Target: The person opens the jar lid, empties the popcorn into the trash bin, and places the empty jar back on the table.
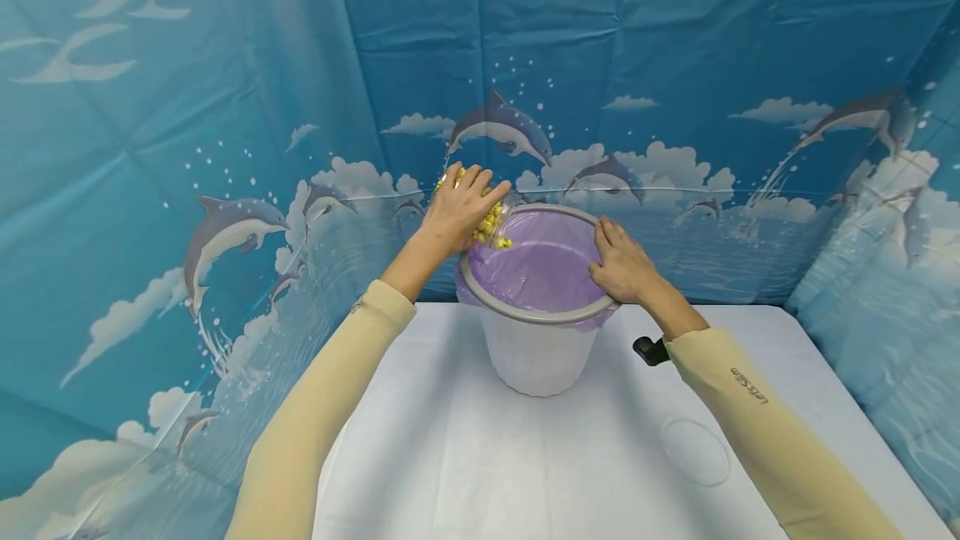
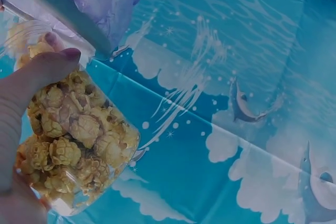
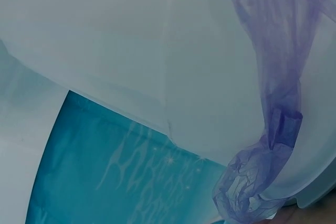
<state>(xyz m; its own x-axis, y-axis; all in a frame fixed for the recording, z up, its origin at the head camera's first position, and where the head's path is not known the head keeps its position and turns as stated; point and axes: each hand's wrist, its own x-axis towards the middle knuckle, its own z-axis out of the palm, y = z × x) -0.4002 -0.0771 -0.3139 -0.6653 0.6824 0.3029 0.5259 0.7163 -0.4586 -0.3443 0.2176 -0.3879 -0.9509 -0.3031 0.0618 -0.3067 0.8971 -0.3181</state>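
Note:
My left hand grips a clear jar of yellowish popcorn, tipped sideways with its mouth toward the bucket. Popcorn shows right at the jar's mouth, by the bucket's left rim. The white bucket stands upright on the table, a purple plastic bag lining it and folded out over its grey rim. On the right side of that rim, my right hand holds on with its thumb toward the inside. In the right wrist view, a knotted length of the bag hangs outside the bucket.
A round transparent lid or ring lies on the white table at the right front. Beside the right forearm is a small black object, partly hidden by the sleeve. Blue dolphin-print sheeting encloses the table's back and sides.

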